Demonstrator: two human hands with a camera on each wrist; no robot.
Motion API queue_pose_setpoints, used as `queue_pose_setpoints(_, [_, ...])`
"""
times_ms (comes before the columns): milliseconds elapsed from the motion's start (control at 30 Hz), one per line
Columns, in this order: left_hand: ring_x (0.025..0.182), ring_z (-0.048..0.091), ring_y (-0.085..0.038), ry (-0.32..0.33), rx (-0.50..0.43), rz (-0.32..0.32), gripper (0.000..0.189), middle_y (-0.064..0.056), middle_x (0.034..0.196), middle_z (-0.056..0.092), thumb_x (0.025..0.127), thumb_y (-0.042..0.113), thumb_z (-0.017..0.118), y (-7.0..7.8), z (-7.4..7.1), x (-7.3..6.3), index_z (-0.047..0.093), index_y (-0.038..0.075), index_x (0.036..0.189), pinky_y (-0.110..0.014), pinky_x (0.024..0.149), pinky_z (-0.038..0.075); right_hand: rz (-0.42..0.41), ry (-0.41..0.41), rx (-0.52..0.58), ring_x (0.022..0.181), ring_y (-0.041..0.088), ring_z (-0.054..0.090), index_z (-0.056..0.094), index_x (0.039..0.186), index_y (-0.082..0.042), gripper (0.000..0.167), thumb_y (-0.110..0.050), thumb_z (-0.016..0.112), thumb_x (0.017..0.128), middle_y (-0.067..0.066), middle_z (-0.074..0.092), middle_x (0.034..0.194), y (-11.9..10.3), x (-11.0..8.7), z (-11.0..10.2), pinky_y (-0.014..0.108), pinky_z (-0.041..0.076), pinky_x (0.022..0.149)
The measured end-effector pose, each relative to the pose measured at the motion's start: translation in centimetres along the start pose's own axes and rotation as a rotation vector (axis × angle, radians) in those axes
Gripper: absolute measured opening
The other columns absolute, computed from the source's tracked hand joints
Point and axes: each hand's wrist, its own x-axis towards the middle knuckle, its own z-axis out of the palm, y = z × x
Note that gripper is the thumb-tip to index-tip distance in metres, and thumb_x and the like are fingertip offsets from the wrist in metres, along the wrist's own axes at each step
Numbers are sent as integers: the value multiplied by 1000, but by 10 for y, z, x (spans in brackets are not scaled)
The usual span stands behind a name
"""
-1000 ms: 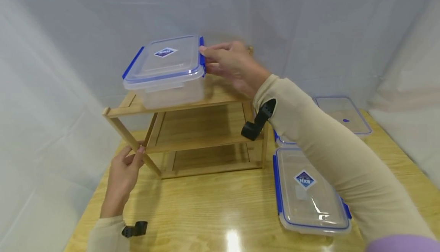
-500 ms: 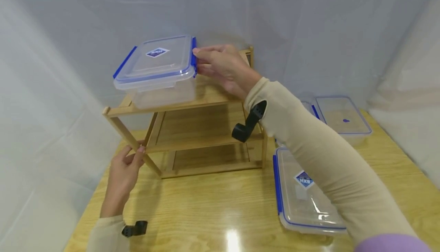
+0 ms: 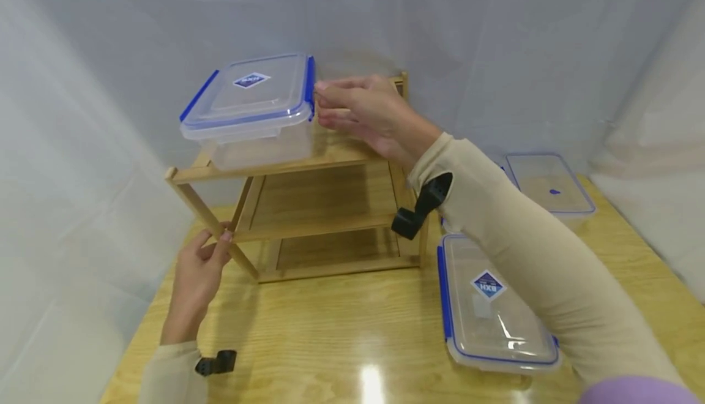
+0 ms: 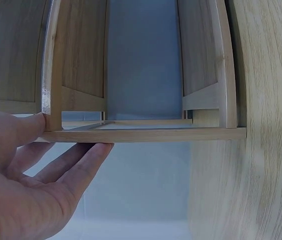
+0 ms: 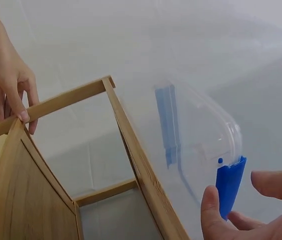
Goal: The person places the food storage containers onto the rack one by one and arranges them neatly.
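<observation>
A clear lidded food storage container [image 3: 248, 128] with blue side clips sits on the left part of the top tier of a wooden shelf rack [image 3: 325, 199]. Just right of that container is my right hand [image 3: 371, 107], its fingers spread beside the blue clip [image 5: 229, 185]. In the right wrist view the thumb stands apart from the clip; whether a fingertip still touches it is hard to tell. My left hand [image 3: 201, 269] pinches the rack's left side bar at the middle tier, thumb on the inner side and fingers beyond the bar [image 4: 141, 135].
Right of the rack, a similar lidded container [image 3: 496, 312] lies on the wooden table [image 3: 319, 330], partly under the right forearm. Another container [image 3: 551, 183] is farther back, beside one mostly hidden by the sleeve. White sheeting [image 3: 352, 12] hangs behind and at both sides.
The container on the top tier has shifted left with my right hand. That hand has since drawn back slightly to the right, loosening from the clip. My left hand has stayed put.
</observation>
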Motion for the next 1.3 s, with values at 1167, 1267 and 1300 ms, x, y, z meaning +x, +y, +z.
queue_pose_setpoints(1167, [123,56,-51,-8,15,17,55,-29,141,53,107,44,48,-4,6,4,48,12,151,-70,105,40,-103,-153,-209,128,27,58,51,145,-6,45,3,57,102,13,56,143,72,-166,-162,36,55,101])
queue_pose_setpoints(1267, [125,55,-50,-7,8,29,55,-29,142,53,107,44,47,-3,5,6,47,11,152,-68,105,41,-112,-125,-219,130,25,56,46,150,-8,49,4,53,103,12,53,147,77,-176,-183,35,55,101])
queue_pose_setpoints(1300, [125,54,-50,-7,3,30,55,-29,142,53,107,44,46,-3,5,7,47,11,152,-66,106,42,-115,-109,-215,130,25,56,45,151,-8,50,5,53,103,12,53,147,79,-179,-189,35,55,101])
